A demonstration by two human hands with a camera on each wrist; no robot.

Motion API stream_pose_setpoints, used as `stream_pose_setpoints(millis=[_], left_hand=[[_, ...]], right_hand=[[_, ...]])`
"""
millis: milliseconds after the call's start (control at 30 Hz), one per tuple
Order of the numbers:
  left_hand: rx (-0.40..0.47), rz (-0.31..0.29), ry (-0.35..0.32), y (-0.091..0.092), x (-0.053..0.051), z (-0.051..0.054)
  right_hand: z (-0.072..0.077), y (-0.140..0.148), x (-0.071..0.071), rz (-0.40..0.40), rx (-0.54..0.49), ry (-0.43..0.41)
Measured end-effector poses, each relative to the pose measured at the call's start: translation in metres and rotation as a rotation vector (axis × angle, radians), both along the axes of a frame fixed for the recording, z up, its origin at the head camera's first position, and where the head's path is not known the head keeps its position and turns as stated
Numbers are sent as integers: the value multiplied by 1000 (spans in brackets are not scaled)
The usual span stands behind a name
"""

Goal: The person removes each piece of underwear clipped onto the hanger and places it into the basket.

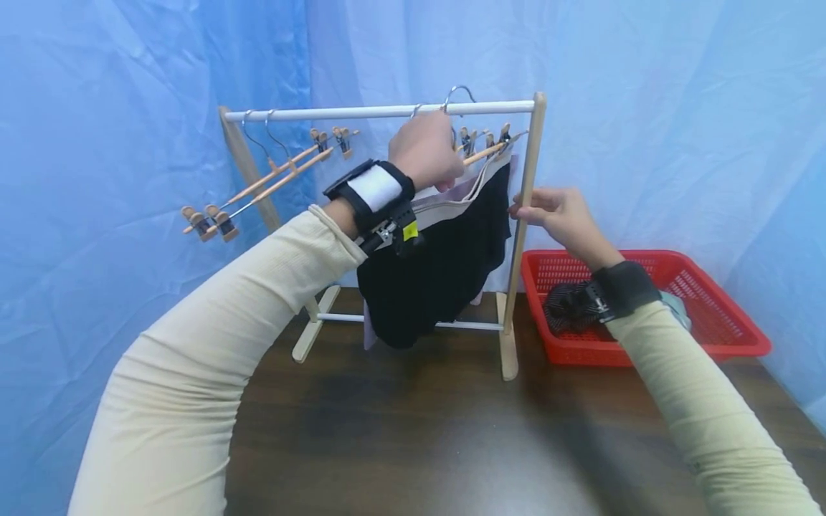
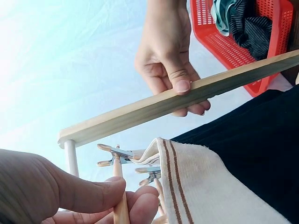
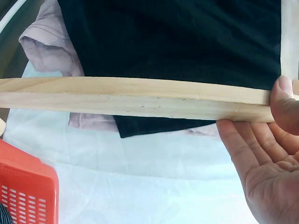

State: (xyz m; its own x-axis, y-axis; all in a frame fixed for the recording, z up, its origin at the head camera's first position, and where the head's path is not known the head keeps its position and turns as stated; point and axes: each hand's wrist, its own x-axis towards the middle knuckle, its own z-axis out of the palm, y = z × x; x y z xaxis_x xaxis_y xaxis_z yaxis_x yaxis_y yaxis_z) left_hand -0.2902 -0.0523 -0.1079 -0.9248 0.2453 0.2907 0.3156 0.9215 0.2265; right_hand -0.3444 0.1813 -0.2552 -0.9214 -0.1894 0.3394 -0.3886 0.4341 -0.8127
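Evidently, in the head view, my left hand (image 1: 427, 150) sits at upper centre, just at the white rail (image 1: 368, 112), where the black garment (image 1: 439, 265) hangs below it at mid-frame. A metal hook (image 1: 459, 87) arches above the rail; whether it bears on it, I cannot tell. My right hand (image 1: 568, 218), right of centre, is at the wooden upright (image 1: 516, 272), probably to brace the rack against tipping. Two bare hangers (image 1: 271, 177) hang at upper left, apart from the clothes, and the red basket (image 1: 594, 355) stands at right, with cloth inside.

From the left wrist, I pinch the hanger bar (image 2: 121, 207) between thumb and fingers at lower left, likely so the hanger can be guided without disturbing the cloth. Beyond my fingertips a clip (image 2: 114, 154) bites the cream waistband (image 2: 187, 182), which would explain how the garment stays up.

From the right wrist, at the right edge, my thumb lies on one side of the upright and my fingers on the other, pinching it. Pale pink cloth (image 3: 42, 42) shows behind the garment at upper left.
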Motion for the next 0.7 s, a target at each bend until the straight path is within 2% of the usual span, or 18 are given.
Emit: stream_pose_setpoints(millis=[233, 500, 700], left_hand=[[20, -39, -42, -16, 5, -10], [75, -129, -75, -37, 13, -17], [106, -132, -71, -49, 16, -24]], right_hand=[[1, -1, -1, 2, -5, 10], [-1, 0, 0, -6, -18, 7], [0, 1, 0, 2, -23, 12]])
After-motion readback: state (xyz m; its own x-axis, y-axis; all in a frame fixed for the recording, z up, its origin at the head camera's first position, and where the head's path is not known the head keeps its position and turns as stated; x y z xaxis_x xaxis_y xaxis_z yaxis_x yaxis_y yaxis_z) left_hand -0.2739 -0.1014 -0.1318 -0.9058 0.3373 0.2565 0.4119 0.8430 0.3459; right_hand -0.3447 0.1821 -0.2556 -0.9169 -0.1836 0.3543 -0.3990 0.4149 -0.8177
